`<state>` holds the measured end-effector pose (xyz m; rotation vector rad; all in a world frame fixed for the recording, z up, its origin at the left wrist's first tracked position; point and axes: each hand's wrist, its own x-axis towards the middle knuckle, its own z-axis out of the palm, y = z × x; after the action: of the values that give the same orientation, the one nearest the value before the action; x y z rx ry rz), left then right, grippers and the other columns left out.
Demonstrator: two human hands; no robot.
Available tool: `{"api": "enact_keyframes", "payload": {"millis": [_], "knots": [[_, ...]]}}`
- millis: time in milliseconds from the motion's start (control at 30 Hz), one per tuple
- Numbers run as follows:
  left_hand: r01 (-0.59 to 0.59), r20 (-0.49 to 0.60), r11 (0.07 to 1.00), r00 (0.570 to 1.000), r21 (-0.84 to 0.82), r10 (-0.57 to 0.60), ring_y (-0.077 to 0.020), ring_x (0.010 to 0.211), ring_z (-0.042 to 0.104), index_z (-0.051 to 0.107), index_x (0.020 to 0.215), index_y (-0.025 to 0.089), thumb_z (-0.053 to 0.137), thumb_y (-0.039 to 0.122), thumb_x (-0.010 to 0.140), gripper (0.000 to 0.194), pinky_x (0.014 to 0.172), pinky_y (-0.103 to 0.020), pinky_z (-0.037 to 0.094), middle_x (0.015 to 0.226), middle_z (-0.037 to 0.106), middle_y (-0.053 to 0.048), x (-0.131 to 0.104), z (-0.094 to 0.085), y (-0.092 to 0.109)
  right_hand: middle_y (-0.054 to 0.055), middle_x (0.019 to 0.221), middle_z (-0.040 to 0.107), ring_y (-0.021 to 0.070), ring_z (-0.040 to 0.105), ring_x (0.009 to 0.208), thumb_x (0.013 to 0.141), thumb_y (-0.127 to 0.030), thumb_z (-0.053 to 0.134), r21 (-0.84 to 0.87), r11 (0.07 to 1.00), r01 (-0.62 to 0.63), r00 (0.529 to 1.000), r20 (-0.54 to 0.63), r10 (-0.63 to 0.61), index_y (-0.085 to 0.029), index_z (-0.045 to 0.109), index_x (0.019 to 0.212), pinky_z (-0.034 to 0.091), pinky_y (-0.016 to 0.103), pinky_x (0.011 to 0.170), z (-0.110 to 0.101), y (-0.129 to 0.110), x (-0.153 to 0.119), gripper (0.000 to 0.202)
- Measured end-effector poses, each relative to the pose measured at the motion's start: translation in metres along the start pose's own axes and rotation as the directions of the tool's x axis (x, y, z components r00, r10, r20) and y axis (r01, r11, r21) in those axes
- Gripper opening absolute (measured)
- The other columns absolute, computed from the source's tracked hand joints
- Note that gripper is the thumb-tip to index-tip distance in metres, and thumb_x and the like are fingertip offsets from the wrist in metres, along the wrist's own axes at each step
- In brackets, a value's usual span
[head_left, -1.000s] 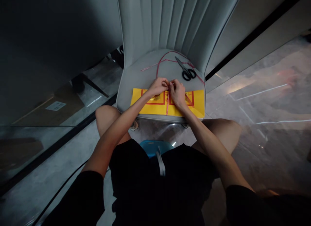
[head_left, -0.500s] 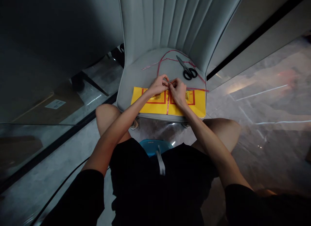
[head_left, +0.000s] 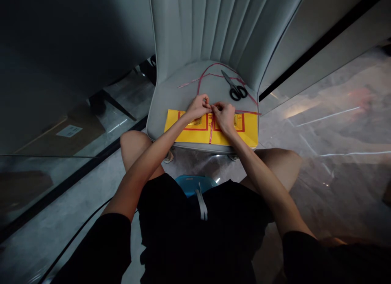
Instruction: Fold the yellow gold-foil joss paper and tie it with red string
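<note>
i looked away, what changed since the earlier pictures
A stretch of pink ribbon swung forward, from across the yellow packet to along its far edge. The left hand and right hand stayed near its middle, the scissors on the chair.

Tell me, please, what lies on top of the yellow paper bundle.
A pink ribbon crosses the yellow paper bundle. The left hand and right hand are over its far side, covering part of its print; what lies beneath them cannot be seen.

Some indoor room, maybe a home, can't really tell: padded grey chair (head_left: 210, 27), shiny marbled floor (head_left: 317, 129), cardboard box (head_left: 45, 143).
</note>
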<state>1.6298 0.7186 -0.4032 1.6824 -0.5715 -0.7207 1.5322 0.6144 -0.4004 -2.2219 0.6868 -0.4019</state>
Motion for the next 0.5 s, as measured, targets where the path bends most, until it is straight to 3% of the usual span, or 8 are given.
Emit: {"api": "enact_keyframes", "payload": {"millis": [267, 500], "knots": [[0.011, -0.025, 1.000, 1.000, 0.002, -0.011, -0.0126, 0.066, 0.061, 0.046, 0.076, 0.023, 0.069, -0.007, 0.069, 0.039, 0.075, -0.027, 0.050, 0.062, 0.061, 0.007, -0.0008, -0.0007, 0.0019, 0.015, 0.098, 0.081, 0.0297, 0.070, 0.094, 0.097, -0.026, 0.054, -0.098, 0.988, 0.120, 0.991, 0.076, -0.113, -0.020, 0.079, 0.088, 0.051, 0.041, 0.092, -0.0022, 0.0067, -0.0002, 0.027], [0.010, -0.034, 1.000, 0.999, 0.015, -0.010, -0.0119, 0.061, 0.056, 0.045, 0.077, 0.024, 0.063, -0.007, 0.069, 0.037, 0.071, -0.027, 0.047, 0.060, 0.059, 0.007, 0.0046, -0.0003, -0.0049, 0.014, 0.087, 0.075, 0.0303, 0.067, 0.091, 0.100, -0.033, 0.053, -0.160, 0.978, 0.137, 0.987, 0.107, -0.121, -0.022, 0.070, 0.077, 0.049, 0.043, 0.091, -0.0033, 0.0036, -0.0030, 0.031]]}}
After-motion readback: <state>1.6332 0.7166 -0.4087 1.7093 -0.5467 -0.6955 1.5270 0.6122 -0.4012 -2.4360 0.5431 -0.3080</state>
